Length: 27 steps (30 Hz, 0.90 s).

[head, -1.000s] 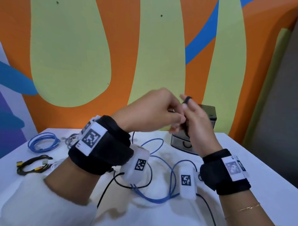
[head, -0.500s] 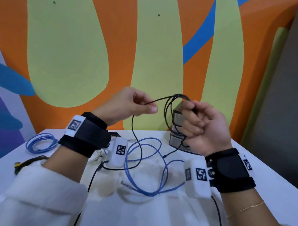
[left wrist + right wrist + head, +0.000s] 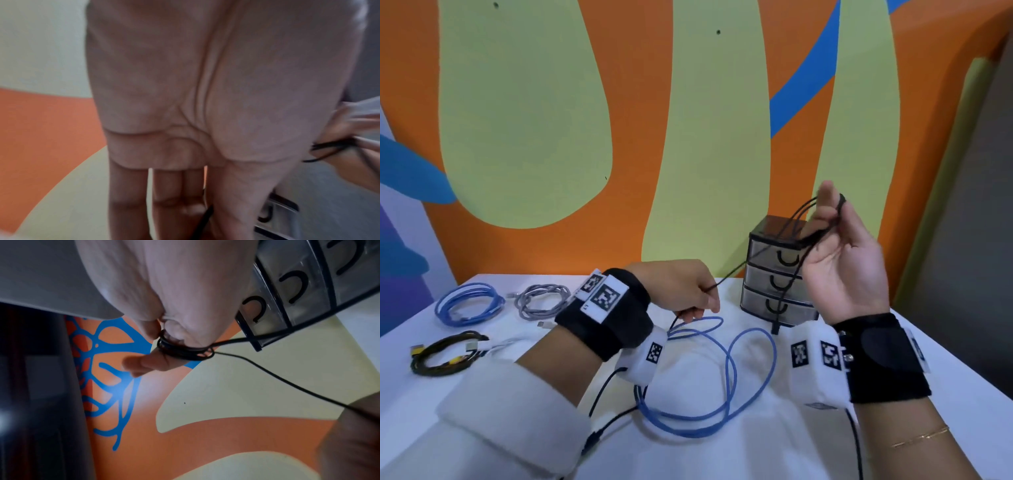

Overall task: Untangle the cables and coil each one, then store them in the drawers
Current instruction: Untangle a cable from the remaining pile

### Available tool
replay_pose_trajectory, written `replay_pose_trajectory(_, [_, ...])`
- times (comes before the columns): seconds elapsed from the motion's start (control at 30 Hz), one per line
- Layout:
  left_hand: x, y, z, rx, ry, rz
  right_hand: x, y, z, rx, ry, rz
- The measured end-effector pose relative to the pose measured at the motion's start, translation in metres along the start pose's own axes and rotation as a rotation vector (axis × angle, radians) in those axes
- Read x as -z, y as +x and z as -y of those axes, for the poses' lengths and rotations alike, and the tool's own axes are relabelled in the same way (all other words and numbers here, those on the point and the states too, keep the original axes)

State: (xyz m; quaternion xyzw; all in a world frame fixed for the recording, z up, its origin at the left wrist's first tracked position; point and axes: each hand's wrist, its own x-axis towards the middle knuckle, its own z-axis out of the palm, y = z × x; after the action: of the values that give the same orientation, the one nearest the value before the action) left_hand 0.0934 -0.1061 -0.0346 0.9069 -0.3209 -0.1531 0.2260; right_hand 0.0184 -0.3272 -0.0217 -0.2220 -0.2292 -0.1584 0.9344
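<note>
A thin black cable is wound in several loops round the fingers of my raised right hand, whose palm faces me in front of the drawer unit. In the right wrist view the cable's loops sit round a finger. One strand runs down and left to my left hand, which pinches it low over the table. The left wrist view shows that strand between curled fingers. One cable end hangs in front of the drawers. A loose blue cable lies in loops on the table between my wrists.
At the table's left lie a coiled blue cable, a coiled grey cable and a coiled black-and-yellow cable, with a white cable beside it. The three drawers are closed. A painted wall stands behind the white table.
My left hand has dropped from chest height to just above the table, drawing a strand of black cable down and left. My right hand has risen, moved right and turned its palm toward me.
</note>
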Motion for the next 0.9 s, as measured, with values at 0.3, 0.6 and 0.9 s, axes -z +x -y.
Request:
replay_pose_trajectory(0.3, [0.017,-0.033,-0.062,-0.372,0.159,-0.154,0.007,0.000,-0.036,0.073,-0.963,-0.022])
replay_pose_trajectory(0.6, [0.060,-0.045,-0.021,-0.433,-0.454,-0.731,0.005,-0.008,-0.035,-0.344,-1.073,0.087])
replay_pose_trajectory(0.9, [0.050,-0.022,-0.005,-0.483,-0.114,-1.212,-0.009,-0.015,-0.024,-0.563,-0.664,0.255])
